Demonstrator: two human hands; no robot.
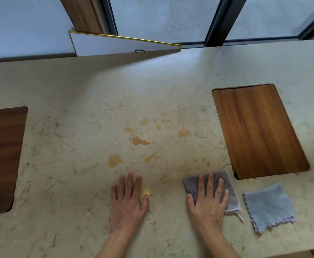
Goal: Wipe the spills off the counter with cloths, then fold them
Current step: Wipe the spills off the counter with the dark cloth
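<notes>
**Counter, spills unwiped; one cloth under hand**

Item: right hand (207, 200), fingers spread flat, pressing the grey cloth (211, 187) onto the counter (59, 155), lower right of frame.
Item: left hand (128, 200), fingers spread, palm down on bare stone, holding nothing.
Item: orange spills (140, 140), scattered at frame centre, up and left of the grey cloth; the left hand is nearer them.
Item: blue cloth (269, 206), spare, just right of the grey.
Unclear: cloth beneath the palm is hidden; forearms are cut off at the bottom edge.

Left hand (128, 200) flat, palm down, fingers spread and pointing forward. Right hand (207, 199) likewise flat, fingers splayed. Both forearms bare, angling in from below.
</notes>
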